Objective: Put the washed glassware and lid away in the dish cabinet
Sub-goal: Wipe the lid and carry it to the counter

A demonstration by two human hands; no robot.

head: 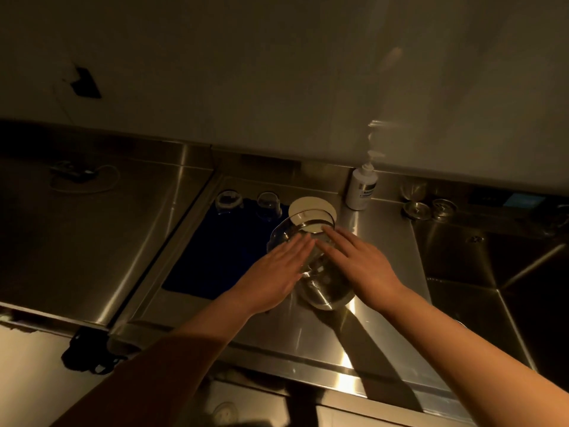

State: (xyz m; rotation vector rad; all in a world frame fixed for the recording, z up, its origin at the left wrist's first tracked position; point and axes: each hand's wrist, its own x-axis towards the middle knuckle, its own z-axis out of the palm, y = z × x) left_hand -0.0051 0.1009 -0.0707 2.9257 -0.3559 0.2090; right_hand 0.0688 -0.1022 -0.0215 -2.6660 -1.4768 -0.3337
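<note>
While both hands press flat-fingered on its sides, left hand [278, 269] at 9 o'clock and right hand [358, 260] at 3, the glass bowl [320, 288] lies tilted on the steel worktop [385, 303], with the white lid [311, 208] at its 12 and two glasses [269, 204] at 10 on a blue mat [215, 260].

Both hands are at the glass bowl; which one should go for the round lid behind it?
Right, probably. The right hand's fingertips already reach the lid's near edge, while the left hand lies lower, over the glass bowl's left side.

Two glasses [229, 201] – one bowl [314, 272] – one lid [312, 208]
</note>
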